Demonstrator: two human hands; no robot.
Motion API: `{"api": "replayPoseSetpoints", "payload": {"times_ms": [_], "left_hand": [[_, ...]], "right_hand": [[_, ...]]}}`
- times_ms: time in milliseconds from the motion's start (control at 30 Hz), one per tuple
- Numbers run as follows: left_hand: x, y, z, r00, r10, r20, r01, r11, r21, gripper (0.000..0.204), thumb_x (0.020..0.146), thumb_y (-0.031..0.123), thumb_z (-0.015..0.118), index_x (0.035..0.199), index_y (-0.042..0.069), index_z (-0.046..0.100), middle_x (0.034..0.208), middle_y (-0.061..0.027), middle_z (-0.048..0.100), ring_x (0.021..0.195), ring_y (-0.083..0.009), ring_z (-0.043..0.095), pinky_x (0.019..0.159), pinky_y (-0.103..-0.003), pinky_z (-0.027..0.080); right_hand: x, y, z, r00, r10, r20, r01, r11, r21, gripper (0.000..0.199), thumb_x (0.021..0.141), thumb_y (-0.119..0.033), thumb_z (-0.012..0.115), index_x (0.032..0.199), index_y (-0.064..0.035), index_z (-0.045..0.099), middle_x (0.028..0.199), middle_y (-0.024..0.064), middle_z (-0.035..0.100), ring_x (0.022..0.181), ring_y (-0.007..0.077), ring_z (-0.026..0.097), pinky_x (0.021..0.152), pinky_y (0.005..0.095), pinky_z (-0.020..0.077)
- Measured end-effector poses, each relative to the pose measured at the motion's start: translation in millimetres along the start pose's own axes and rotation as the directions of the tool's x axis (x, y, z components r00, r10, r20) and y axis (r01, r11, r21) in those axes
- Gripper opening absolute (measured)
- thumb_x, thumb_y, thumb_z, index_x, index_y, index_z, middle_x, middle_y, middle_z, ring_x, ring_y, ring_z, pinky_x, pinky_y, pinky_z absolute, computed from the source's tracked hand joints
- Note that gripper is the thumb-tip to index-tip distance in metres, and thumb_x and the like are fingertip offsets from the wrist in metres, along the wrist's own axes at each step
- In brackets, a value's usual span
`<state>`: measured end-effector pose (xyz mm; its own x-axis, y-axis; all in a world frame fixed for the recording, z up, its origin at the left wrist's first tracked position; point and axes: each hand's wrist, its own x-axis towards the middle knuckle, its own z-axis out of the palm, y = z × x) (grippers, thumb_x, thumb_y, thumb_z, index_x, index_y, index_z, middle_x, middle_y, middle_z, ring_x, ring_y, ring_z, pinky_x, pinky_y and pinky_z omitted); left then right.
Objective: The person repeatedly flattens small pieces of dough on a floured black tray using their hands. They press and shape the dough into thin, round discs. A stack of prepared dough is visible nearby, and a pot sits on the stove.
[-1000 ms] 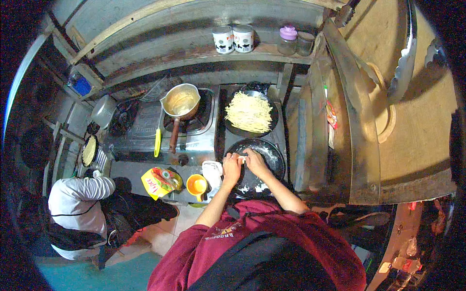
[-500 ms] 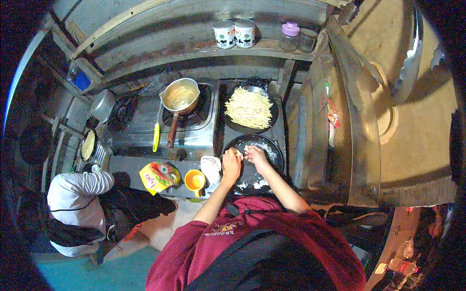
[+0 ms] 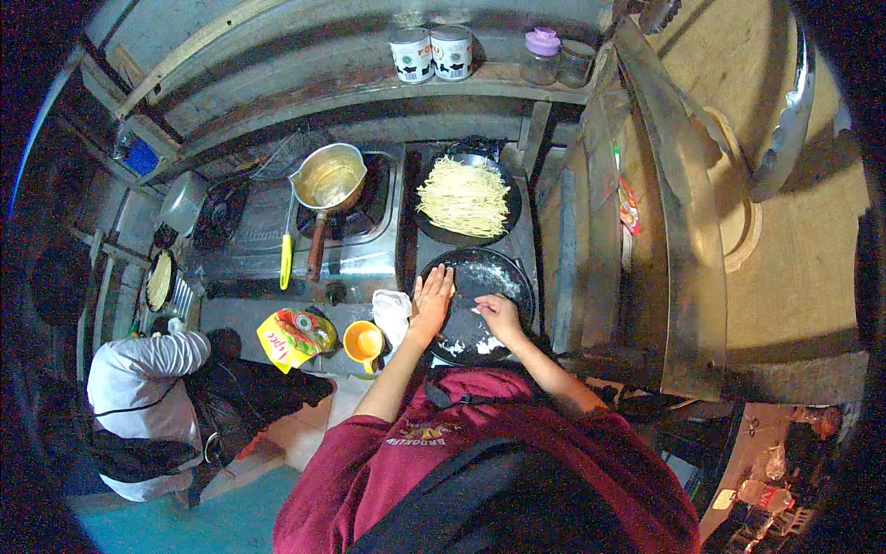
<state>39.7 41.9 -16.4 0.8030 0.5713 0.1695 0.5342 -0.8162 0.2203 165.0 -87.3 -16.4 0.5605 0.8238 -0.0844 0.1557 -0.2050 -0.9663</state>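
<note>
Working over a round, shallow black pan [image 3: 464, 325] set on the grey counter [image 3: 235, 312] and dusted with white powder [image 3: 491, 345]. Cannot assign a long axis to such a circular shape. Holding the bare left hand [image 3: 430, 305] over the rim at 9 o'clock, fingers nearly straight, close together, pointing toward 1 o'clock; cannot tell of anything beneath the palm. Holding the bare right hand [image 3: 499, 319] inside the rim toward 4 o'clock, narrow, with fingertips gathered and aimed at 10; cannot tell of anything pinched there.

At 12 o'clock, near the rim, can see a pile of thin, pale-yellow strips [image 3: 461, 196] in a 2nd round black pan [image 3: 431, 228], laid mostly along the 9-to-3 line.

At 9 o'clock, just beside the left wrist, can see a crumpled white bundle [image 3: 392, 312]; beyond, toward 8, a yellow-orange cup [image 3: 361, 341]. At 10, can see a dull metal saucepan [image 3: 329, 179], brown handle pointing to 6.
</note>
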Motion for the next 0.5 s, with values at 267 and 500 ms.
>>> {"api": "replayPoseSetpoints", "payload": {"times_ms": [267, 500], "left_hand": [[-31.5, 65.0, -19.4, 0.966, 0.041, 0.255, 0.134, 0.762, -0.633, 0.069, 0.089, 0.035, 0.039, 0.136, -0.006, 0.01, 0.141, -0.025, 0.014, 0.131, -0.0376, 0.014, 0.105, -0.051, 0.008], [-44.2, 59.5, 2.7, 0.895, 0.209, 0.395, -0.048, 0.924, -0.38, 0.104, 0.073, 0.073, 0.033, 0.139, -0.001, -0.001, 0.145, -0.0199, -0.001, 0.135, -0.0345, 0.002, 0.106, -0.051, 0.003]], "right_hand": [[-10.6, -14.2, -13.7, 0.977, -0.161, 0.138, 0.212, 0.794, -0.57, 0.021, 0.076, -0.009, 0.053, 0.094, -0.0015, 0.059, 0.093, 0.0108, 0.058, 0.086, 0.026, 0.056, 0.074, 0.0364, 0.0443], [-37.1, -36.4, -14.0, 0.928, -0.021, 0.371, 0.331, 0.499, -0.801, 0.071, 0.079, -0.03, 0.047, 0.138, -0.0018, 0.019, 0.145, 0.0133, 0.01, 0.129, 0.0344, 0.021, 0.103, 0.0478, 0.0211]]}}
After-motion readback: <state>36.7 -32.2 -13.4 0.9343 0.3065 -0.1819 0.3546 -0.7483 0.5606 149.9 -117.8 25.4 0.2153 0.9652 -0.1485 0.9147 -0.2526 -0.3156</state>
